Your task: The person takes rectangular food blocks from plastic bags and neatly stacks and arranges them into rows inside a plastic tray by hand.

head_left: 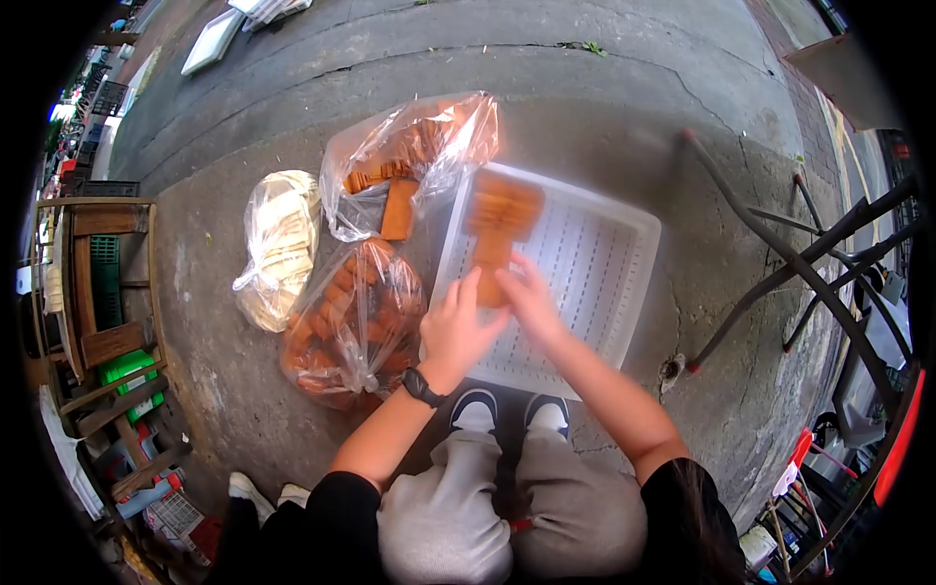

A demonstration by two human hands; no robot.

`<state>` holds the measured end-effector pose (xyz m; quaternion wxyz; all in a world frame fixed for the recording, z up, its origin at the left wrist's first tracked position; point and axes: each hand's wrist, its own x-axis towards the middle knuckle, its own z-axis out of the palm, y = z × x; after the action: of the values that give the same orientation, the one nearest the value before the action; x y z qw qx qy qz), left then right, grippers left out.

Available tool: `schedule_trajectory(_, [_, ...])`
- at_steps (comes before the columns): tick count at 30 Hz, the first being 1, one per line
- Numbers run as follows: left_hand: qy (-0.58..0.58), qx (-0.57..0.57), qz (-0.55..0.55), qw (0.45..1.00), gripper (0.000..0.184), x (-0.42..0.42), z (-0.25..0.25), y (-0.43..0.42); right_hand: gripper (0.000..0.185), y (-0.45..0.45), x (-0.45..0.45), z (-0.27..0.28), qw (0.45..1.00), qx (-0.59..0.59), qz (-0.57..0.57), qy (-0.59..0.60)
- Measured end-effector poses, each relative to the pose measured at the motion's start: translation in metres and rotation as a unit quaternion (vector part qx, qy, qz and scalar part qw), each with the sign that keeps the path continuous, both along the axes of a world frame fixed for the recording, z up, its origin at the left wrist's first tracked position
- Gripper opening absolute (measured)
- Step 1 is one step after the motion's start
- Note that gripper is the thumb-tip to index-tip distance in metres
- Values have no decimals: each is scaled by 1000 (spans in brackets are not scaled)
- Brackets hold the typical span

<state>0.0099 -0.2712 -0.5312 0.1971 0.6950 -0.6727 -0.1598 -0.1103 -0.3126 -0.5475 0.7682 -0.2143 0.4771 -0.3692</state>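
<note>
Both my hands are over a white slotted plastic crate [590,268] on the ground. My left hand [456,330] and my right hand [534,300] are closed around an orange-brown slab [491,255], which looks like pressed tofu and is blurred. Just beyond it, a patch of similar slabs [507,202] lies in the crate's far left corner. Left of the crate, an opened clear bag [458,132] holds more of them, with one slab [398,209] at its mouth. Nearer me sits a gathered clear bag [356,317] full of orange-brown pieces.
A clear bag of pale flat pieces [283,239] lies farther left. Dark metal legs [751,292] stand on the right, and wooden furniture [107,292] on the left. Another person's shoes [252,495] show at lower left. White trays [213,41] lie at the top.
</note>
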Motion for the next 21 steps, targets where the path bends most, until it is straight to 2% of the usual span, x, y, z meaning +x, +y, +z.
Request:
schedule_trajectory(3, [48, 31, 29, 998, 52, -3, 1, 3, 31, -6, -10, -38, 988, -132, 20, 79])
schedule_trajectory(4, [49, 44, 28, 997, 48, -1, 0, 4, 23, -9, -11, -48, 971, -165, 28, 170])
schedule_trajectory(5, [50, 58, 28, 997, 45, 3, -3, 6, 21, -10, -18, -55, 934, -212, 67, 281])
schedule_trajectory(7, [41, 80, 22, 996, 38, 11, -10, 11, 18, -16, -25, -45, 811, -296, 141, 485])
schedule_trajectory(8, [32, 87, 14, 996, 34, 16, -16, 14, 13, -16, -27, -58, 783, -338, 118, 509])
schedule_trajectory(12, [36, 103, 5, 994, 25, 23, -26, 20, 8, -24, -26, -64, 707, -422, 147, 549])
schedule_trajectory(15, [138, 188, -12, 972, 17, 32, -25, 14, 7, -31, -15, -69, 672, -432, 167, 578])
schedule_trajectory(18, [215, 164, -68, 960, 11, 46, -27, 2, 7, -41, -6, -66, 641, -453, 152, 601])
schedule_trajectory(21, [258, 107, -49, 959, 12, 51, -28, -8, 7, -45, -1, -67, 613, -463, 128, 628])
